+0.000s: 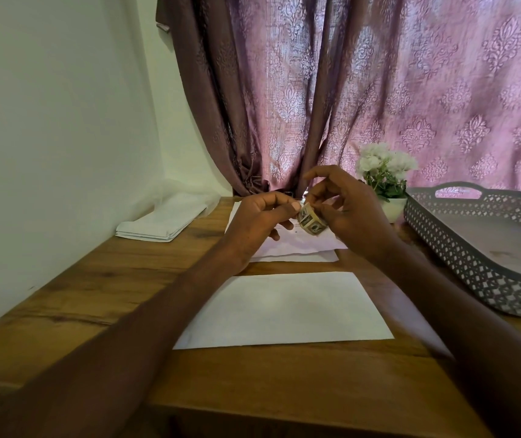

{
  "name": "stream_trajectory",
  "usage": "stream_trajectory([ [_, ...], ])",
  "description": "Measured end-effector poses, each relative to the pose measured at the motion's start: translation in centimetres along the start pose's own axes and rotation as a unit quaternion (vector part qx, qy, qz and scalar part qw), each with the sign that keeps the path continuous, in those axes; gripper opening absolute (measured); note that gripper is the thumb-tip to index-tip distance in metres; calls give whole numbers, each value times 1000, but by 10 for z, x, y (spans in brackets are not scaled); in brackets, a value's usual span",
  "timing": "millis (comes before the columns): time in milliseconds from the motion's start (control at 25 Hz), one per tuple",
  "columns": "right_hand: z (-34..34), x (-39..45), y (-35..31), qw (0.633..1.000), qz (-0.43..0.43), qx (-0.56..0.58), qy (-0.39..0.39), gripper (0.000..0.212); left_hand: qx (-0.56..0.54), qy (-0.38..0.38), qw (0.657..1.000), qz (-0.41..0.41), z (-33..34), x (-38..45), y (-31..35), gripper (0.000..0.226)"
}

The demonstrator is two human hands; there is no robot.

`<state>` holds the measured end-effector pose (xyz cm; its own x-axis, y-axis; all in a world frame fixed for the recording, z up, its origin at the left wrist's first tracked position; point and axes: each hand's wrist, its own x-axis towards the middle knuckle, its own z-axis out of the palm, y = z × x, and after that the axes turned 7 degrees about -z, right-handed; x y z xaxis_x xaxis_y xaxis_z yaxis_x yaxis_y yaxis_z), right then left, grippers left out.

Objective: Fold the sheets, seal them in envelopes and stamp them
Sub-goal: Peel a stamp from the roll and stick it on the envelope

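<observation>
Both forearms reach up from the bottom corners of the frame and meet at its centre, raised above the wooden counter. The right hand grasps a small roll of stamps in its grip, fingers curled around the roll and the index finger arched above it. The left hand is closed in a pinch, thumb pressed against the forefinger right at the upper left edge of the roll; whether it holds a stamp's end is too small to tell. Below the hands, in the lower middle of the frame, a white envelope lies flat on the counter, partly crossed by the left forearm. Beneath and behind the hands lie white sheets, half hidden by them. At centre left a stack of envelopes rests against the wall. To the right stands a grey perforated tray, and just left of it a white pot of pale flowers. A mauve patterned curtain fills the upper right.
</observation>
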<state>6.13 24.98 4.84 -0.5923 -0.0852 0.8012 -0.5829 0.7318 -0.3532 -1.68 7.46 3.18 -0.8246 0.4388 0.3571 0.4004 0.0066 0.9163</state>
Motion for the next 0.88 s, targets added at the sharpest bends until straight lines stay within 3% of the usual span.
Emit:
stream_trajectory([
  [360,1,-2,1,1000,11,-26,-4,50,28,26,999,17,-2,1,-1,13],
  [640,7,-2,10,998,46,-52,0,36,6,50,999,18,-3,3,-1,7],
  [880,8,2,11,985,156,67,2,40,-13,57,998,13,-3,1,2,8],
])
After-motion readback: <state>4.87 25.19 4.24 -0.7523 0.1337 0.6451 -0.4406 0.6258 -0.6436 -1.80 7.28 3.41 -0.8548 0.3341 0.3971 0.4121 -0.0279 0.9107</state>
